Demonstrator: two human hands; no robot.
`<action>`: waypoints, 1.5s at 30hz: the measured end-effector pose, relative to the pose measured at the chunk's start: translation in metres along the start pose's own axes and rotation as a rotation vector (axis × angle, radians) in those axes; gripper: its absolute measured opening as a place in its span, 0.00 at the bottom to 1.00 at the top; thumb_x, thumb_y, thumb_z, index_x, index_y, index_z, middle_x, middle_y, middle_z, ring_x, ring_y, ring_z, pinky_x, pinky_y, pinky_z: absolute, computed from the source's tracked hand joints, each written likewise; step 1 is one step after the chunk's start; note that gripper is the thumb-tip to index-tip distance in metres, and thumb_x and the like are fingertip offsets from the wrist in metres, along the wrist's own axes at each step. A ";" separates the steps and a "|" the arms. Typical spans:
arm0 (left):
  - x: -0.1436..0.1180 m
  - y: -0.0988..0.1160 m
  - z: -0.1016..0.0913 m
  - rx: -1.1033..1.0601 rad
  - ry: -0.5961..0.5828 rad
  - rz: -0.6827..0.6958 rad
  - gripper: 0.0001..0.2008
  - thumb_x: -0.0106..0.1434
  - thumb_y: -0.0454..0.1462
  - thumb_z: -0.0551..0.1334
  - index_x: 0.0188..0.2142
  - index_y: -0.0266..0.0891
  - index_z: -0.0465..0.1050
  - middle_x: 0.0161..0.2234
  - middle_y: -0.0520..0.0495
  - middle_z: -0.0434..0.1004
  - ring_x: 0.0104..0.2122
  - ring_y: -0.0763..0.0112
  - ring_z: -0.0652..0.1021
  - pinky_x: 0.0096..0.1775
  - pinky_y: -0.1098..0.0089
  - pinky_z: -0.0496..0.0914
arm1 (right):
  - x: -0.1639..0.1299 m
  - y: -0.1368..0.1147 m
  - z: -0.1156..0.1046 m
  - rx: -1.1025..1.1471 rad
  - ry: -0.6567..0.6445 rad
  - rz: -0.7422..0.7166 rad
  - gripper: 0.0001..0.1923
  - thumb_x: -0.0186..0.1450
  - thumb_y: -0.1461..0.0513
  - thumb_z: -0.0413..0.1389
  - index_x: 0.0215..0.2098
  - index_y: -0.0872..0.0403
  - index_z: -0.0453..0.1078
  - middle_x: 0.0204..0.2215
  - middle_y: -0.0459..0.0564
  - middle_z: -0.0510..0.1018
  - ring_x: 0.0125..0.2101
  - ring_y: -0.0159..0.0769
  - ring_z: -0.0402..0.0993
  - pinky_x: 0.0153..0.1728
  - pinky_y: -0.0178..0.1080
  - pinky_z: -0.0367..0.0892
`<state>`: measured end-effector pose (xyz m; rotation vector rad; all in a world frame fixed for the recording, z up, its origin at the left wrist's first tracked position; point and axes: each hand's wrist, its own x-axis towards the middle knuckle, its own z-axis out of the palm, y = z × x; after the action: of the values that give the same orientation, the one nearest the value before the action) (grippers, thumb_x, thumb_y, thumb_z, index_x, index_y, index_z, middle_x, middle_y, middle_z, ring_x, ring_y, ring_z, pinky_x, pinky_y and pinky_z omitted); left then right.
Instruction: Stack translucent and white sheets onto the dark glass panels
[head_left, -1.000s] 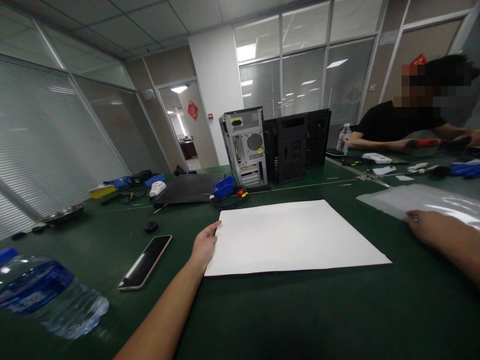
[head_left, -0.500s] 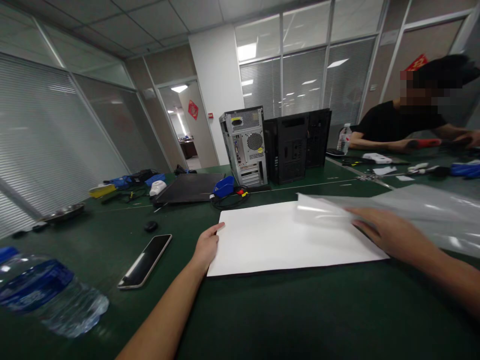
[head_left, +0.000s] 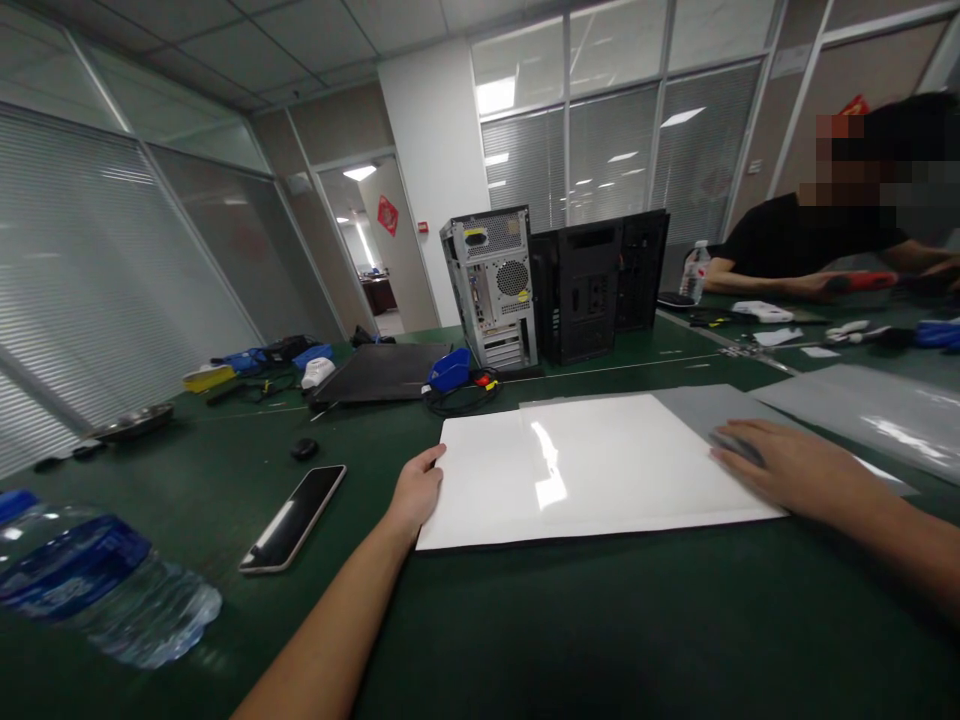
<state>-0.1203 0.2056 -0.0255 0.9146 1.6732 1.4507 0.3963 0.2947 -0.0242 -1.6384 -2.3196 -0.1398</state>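
Observation:
A flat white panel (head_left: 480, 490) lies on the green table in front of me. My left hand (head_left: 418, 487) grips its left edge, thumb on top. Glossy clear plastic film (head_left: 690, 405) covers much of the panel and runs past its far and right edges; bright reflections show on it. Over the panel's right end, my right hand (head_left: 772, 460) is blurred, its fingers bent around a small dark grey thing (head_left: 739, 447) whose kind I cannot make out. Another clear plastic sheet (head_left: 877, 420) lies to the right of that hand.
On the left are a water bottle (head_left: 105, 580), a phone (head_left: 294, 520) and a small black round thing (head_left: 304, 449). Computer cases (head_left: 491, 290) stand behind the panel, near a blue tray (head_left: 450, 370) and cables. A person (head_left: 810, 245) sits at the far right.
The film, lifted and curled in my right hand before, now lies over the panel. My right hand has shifted slightly right; the left hand keeps its grip.

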 end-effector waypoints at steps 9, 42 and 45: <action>-0.004 0.003 0.000 -0.013 0.024 -0.003 0.25 0.50 0.20 0.58 0.46 0.36 0.79 0.45 0.42 0.81 0.39 0.68 0.80 0.48 0.71 0.70 | -0.005 -0.036 -0.003 0.212 -0.048 -0.130 0.28 0.66 0.44 0.47 0.58 0.48 0.67 0.56 0.50 0.71 0.54 0.47 0.68 0.55 0.55 0.65; -0.004 0.003 0.004 -0.126 0.002 -0.027 0.28 0.49 0.20 0.56 0.49 0.35 0.76 0.41 0.43 0.82 0.34 0.69 0.81 0.43 0.70 0.72 | -0.017 -0.096 -0.013 0.120 -0.106 -0.374 0.29 0.65 0.43 0.48 0.59 0.44 0.67 0.59 0.48 0.67 0.58 0.49 0.63 0.58 0.57 0.60; -0.006 0.005 0.004 -0.123 0.003 -0.037 0.28 0.49 0.20 0.56 0.48 0.35 0.77 0.41 0.44 0.82 0.33 0.70 0.81 0.42 0.71 0.72 | -0.018 -0.095 -0.010 0.137 -0.092 -0.376 0.28 0.65 0.43 0.48 0.59 0.43 0.67 0.58 0.48 0.68 0.58 0.49 0.63 0.58 0.57 0.59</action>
<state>-0.1139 0.2028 -0.0204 0.8099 1.5758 1.5131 0.3152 0.2429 -0.0118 -1.1544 -2.6212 0.0166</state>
